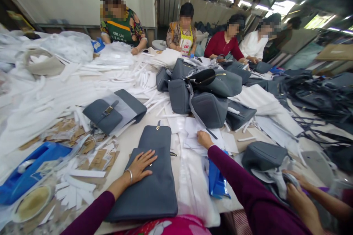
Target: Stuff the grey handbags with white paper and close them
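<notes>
A dark grey-blue bag (154,194) lies flat on the table in front of me, its flap folded out away from me with a small gold clasp at the tip. My left hand (142,167) rests on it, fingers spread and palm down. Further right, my right hand (204,139) is closed over white paper sheets (191,126), beside a dark strap end; whatever its fingers hold is too small to make out. A second bag (103,114) with a buckled strap lies beyond, to the left.
Stuffed grey bags (209,106) are piled mid-table. Blue packets (217,180), white strips (88,173) and brown tags lie around. At the right, another person's hands handle a bag (264,156). Several people sit across the table.
</notes>
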Motion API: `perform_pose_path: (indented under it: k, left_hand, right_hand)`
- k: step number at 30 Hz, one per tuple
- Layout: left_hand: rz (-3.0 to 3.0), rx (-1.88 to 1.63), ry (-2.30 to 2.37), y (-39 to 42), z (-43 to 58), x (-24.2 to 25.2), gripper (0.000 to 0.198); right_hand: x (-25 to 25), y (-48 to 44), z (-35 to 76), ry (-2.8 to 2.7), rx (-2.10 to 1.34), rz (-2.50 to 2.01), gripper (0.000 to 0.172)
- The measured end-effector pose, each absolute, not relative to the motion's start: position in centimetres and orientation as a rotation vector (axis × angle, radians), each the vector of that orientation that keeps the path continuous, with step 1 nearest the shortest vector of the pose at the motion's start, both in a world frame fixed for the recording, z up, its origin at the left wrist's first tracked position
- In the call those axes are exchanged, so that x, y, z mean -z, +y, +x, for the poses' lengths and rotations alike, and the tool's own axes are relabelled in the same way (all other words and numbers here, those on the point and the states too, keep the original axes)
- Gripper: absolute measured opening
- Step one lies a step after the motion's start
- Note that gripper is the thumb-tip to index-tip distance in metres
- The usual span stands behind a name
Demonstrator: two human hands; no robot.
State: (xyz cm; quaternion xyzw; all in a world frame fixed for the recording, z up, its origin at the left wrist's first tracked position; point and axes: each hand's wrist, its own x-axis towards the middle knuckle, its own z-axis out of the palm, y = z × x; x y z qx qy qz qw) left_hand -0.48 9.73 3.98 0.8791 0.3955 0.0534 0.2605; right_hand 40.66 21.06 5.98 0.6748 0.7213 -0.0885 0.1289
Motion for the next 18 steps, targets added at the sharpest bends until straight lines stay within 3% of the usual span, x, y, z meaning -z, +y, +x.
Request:
perform_pose_path:
  k: [18]
  left_hand:
    - [2.406,-0.157,1.067,9.6,-0.5,-3.5,0.064]
  right_hand:
    - [-6.8,24.5,41.8,2.108,0.350,2.013,0.023]
